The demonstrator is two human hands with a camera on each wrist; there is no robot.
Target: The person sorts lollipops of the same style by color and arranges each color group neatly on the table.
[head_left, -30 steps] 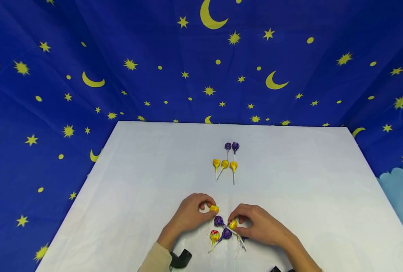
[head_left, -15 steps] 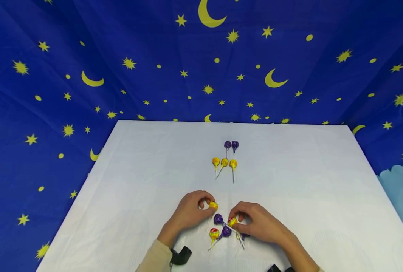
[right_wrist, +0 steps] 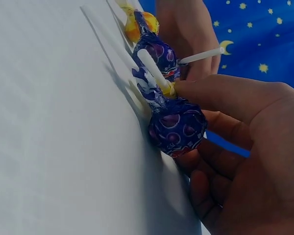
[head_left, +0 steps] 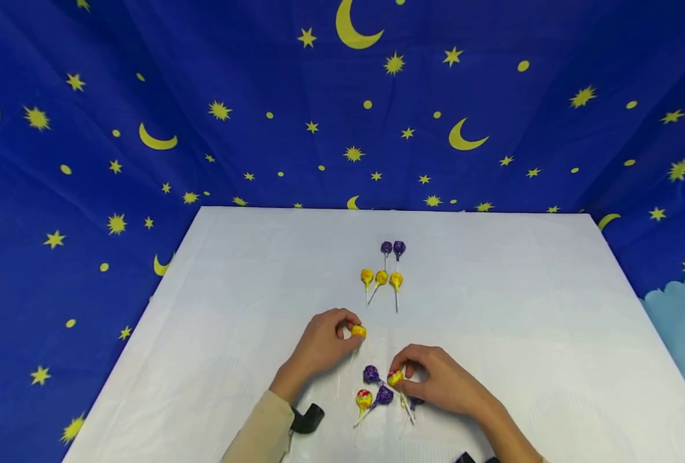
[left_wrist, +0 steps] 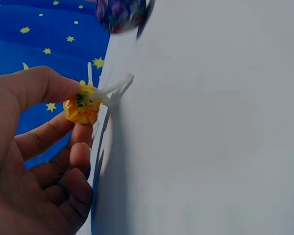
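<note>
My left hand [head_left: 322, 344] pinches a yellow-wrapped lollipop [head_left: 358, 332] by its head between thumb and forefinger; in the left wrist view its white stick [left_wrist: 118, 85] points away from the fingers. Lower and to the right, my right hand [head_left: 443, 379] pinches a yellow-and-red lollipop [head_left: 395, 377]. Beside that hand lie purple lollipops [head_left: 371, 373] with crossing sticks and another yellow-and-red lollipop [head_left: 364, 398]. One purple lollipop [right_wrist: 177, 126] stands in front of the right fingers in the right wrist view, hiding most of the held candy.
Farther up the white table [head_left: 261, 276], three yellow lollipops [head_left: 367, 276] lie in a row, with two purple lollipops [head_left: 399, 248] behind them. A blue cloth [head_left: 296, 83] with moons and stars rises along the table's back and sides.
My left hand has moved forward, away from the pile, carrying the yellow lollipop toward the far rows. The right hand has stayed almost in place, still holding its lollipop.
</note>
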